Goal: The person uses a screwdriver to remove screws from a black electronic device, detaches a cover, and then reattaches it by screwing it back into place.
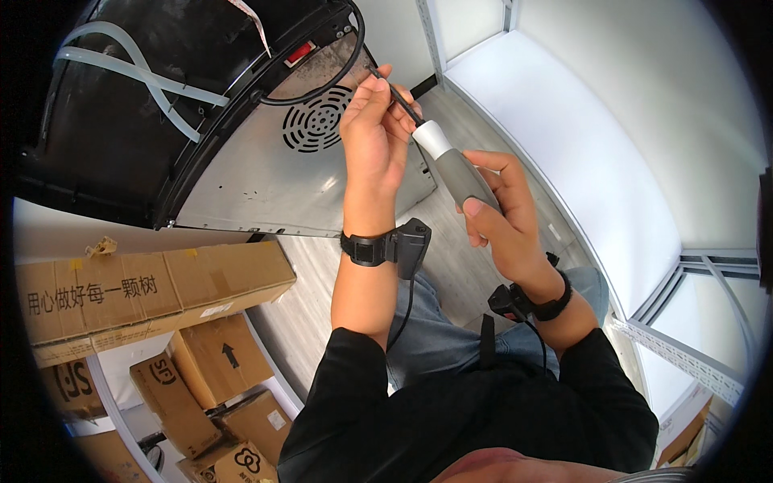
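Note:
My right hand grips the thick grey handle of a screwdriver with a white collar and a black shaft. The shaft slants up and left to the corner of a bare metal panel on a black machine. Close to the tip, the fingers of my left hand are closed around the shaft. Whatever the tip meets is too small to make out. A round slotted vent lies in the panel, left of my left hand.
A black cable loops over the panel beside a red switch. Pale tubes cross the machine's black side. Cardboard boxes sit at lower left, with a long carton above them. White shelving stands on the right.

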`<state>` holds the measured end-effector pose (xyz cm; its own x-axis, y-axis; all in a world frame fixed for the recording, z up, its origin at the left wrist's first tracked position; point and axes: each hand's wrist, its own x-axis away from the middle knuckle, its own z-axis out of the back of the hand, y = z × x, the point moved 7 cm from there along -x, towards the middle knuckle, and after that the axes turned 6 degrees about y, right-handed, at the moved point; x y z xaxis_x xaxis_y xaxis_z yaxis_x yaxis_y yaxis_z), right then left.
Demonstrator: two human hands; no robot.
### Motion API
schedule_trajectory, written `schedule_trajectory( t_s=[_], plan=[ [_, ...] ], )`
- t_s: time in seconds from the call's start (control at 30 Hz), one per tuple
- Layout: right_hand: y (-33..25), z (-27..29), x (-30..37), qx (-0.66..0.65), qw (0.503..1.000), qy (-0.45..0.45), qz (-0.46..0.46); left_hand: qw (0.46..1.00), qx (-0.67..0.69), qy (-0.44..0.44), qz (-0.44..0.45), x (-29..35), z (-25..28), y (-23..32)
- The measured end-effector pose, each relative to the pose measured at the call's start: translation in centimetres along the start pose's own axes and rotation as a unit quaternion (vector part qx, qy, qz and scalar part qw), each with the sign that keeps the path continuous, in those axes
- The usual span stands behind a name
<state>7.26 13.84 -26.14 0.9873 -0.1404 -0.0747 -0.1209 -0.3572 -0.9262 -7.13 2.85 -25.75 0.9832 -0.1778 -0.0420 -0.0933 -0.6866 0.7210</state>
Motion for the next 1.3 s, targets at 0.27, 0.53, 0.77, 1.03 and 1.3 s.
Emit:
schedule_trajectory(
  t_s=[0.27,0.53,0.77,1.03,1.3],
  plan=[
    [0.2,0.1,-0.1,-0.024,0.999,-0.009,-0.029,1.000,-0.006,-0.006,0.002,0.2,0.2,0.1],
    [0.4,0.0,-0.2,-0.027,0.999,-0.014,-0.015,1.000,-0.009,0.007,-0.004,0.2,0.1,0.1],
    [0.1,0.0,-0.5,-0.016,0.999,-0.012,-0.025,0.999,-0.008,0.030,-0.011,-0.1,0.1,0.0],
    [-0.7,-0.3,-0.9,0.041,0.999,-0.008,0.005,0.999,-0.012,0.033,-0.005,-0.1,0.3,0.2],
    [-4.0,-0.5,-1.0,0.397,0.879,0.061,0.258,0.990,-0.131,0.044,0.021,0.3,0.8,0.9]
  ],
)
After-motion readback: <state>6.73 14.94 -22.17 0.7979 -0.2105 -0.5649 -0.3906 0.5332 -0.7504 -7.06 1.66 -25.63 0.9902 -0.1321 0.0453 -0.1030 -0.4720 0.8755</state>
